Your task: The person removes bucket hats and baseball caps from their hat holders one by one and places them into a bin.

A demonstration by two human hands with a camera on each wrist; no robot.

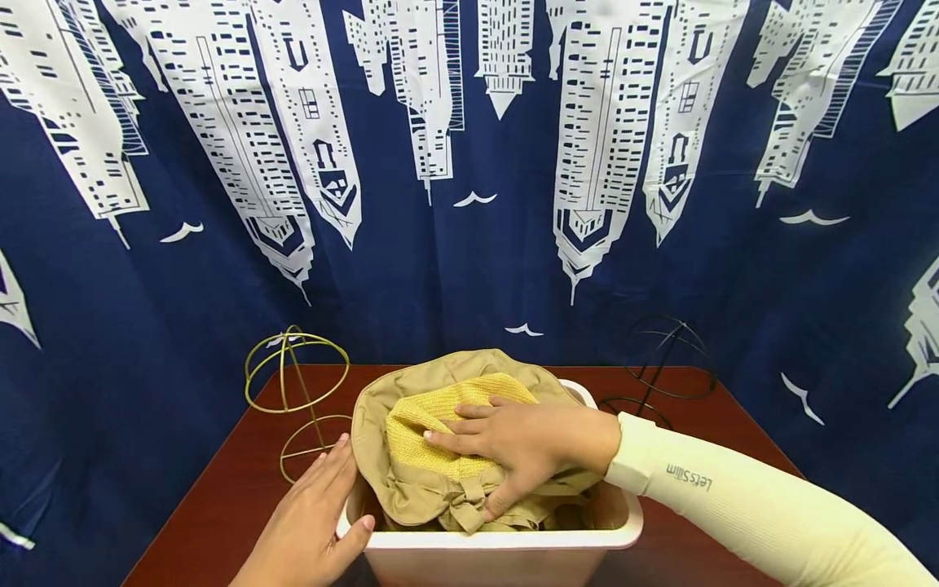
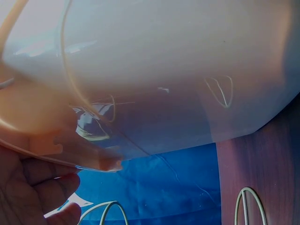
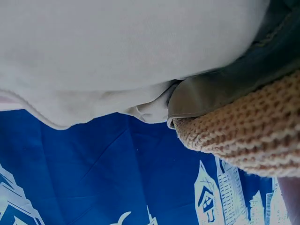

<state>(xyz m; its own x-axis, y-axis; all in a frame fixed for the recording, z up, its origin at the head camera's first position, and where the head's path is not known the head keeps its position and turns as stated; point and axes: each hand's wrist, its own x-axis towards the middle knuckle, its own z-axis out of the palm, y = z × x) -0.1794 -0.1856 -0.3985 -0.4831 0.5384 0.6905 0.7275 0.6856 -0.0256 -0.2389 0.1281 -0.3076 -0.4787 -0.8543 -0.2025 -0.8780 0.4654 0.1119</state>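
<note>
A white plastic bin (image 1: pixel 506 540) stands on the table, with a beige brimmed fabric hat (image 1: pixel 455 367) bulging over its top. A yellow knitted piece (image 1: pixel 418 448) lies on the hat, a fabric knot (image 1: pixel 469 501) just in front of it. My right hand (image 1: pixel 521 436) rests on the knit with fingers spread. At the bin's left side my left hand (image 1: pixel 315 514) lies with fingers extended and thumb near the front rim. In the left wrist view, fingers (image 2: pixel 51 187) show beside the bin's glossy wall (image 2: pixel 164 56). The right wrist view shows knit (image 3: pixel 243 126) and beige fabric (image 3: pixel 117 47) closely.
A gold wire stand (image 1: pixel 297 375) is on the table at back left, a black wire stand (image 1: pixel 660 367) at back right. The red-brown table (image 1: pixel 220 489) meets a navy curtain (image 1: pixel 469 269) printed with white buildings.
</note>
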